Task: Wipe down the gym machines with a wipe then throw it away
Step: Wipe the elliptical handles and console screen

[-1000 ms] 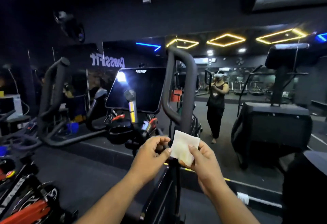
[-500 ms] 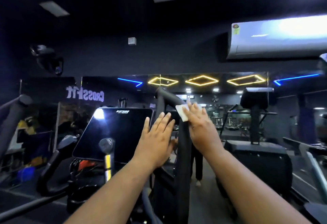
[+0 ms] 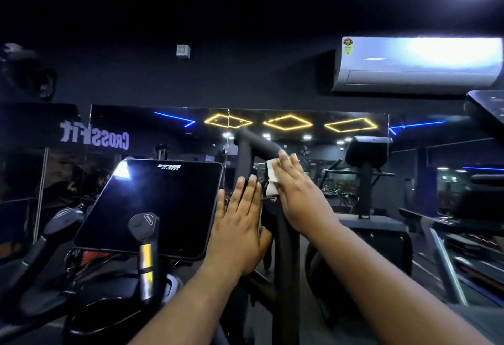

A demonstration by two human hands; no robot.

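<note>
The right hand (image 3: 297,194), fingers straight, presses the white wipe (image 3: 270,181) against the black handlebar (image 3: 259,144). The left hand (image 3: 240,224) rests flat-fingered on the handlebar's lower upright, beside the dark console screen (image 3: 152,208).

left grip (image 3: 240,222) flat, right grip (image 3: 297,194) flat

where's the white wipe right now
Centre of the head view, the white wipe is pressed under the right hand against the black curved handlebar.
</note>
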